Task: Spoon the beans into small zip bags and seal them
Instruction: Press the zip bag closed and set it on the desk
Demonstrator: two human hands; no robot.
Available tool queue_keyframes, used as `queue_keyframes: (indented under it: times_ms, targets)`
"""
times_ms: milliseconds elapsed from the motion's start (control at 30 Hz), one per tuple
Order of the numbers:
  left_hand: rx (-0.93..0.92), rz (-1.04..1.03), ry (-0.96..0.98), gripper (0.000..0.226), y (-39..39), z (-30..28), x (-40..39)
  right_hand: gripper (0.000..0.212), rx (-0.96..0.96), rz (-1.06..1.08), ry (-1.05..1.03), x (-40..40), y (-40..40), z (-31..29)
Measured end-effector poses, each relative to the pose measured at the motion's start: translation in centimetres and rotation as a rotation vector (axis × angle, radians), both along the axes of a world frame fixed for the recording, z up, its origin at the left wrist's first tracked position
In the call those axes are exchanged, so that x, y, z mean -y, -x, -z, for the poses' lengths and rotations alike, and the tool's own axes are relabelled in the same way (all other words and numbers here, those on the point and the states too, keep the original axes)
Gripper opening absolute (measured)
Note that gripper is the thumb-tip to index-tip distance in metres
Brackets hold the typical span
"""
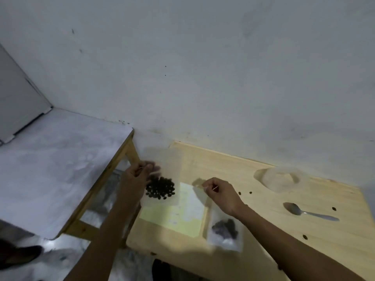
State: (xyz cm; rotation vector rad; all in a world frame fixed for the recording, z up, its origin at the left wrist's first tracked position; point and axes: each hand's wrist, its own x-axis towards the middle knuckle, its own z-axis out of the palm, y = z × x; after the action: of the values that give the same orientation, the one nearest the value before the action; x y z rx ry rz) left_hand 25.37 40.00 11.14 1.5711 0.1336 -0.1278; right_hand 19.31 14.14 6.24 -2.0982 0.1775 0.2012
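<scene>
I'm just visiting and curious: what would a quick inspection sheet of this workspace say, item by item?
Surface: pale wooden table against a wall.
Job's things: bag of beans held up by the left hand; a second filled bag lying flat; spoon lying idle; clear tub near the wall.
Clutter: yellow sheets under the bags; stray beans on the wood.
Grips: left hand pinches the bag's top; right hand pinches something small, too blurred to name.
Cables: nothing seen.
Surroundings: grey wall; white-topped side table to the left.
</scene>
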Motion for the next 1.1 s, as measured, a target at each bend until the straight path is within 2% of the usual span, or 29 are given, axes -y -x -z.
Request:
queue_keyframes:
  times_ms: [133,267,467,667,733,867,1000,1100]
  targets:
    - [-0.068,-0.008,-0.056,0.021,-0.6,0.9,-5.0,0.018,-0.011,-0.233,0.252,-4.7,0.1,3.9]
    - [-0.115,0.024,-0.105,0.016,-0.9,1.4,-8.2,0.024,0.007,-0.417,0.466,-8.6,0.4,6.5]
    - [-0.117,0.118,-0.195,0.016,-1.8,2.0,-10.3,0.032,0.059,-0.528,0.682,-11.6,0.7,7.6]
    - [-0.124,0.185,-0.19,0.016,-2.7,2.0,-9.8,0.022,0.026,-0.537,0.769,-12.5,0.5,7.0]
    - [-0.088,0.203,-0.231,0.019,-2.9,1.7,-9.2,0.018,0.017,-0.502,0.71,-12.4,0.5,6.4]
    - [-0.043,0.222,-0.294,0.028,-3.4,0.6,-7.7,0.007,-0.071,-0.239,0.297,-10.7,-0.7,3.5]
    - [0.031,0.234,-0.288,0.022,-4.0,-0.4,-5.8,0.011,0.065,0.0,0.047,-8.4,-3.3,-2.0]
    - [0.107,0.231,-0.3,0.016,-4.4,-1.3,-4.0,0.016,0.169,0.063,-0.083,-7.8,-5.2,-6.3]
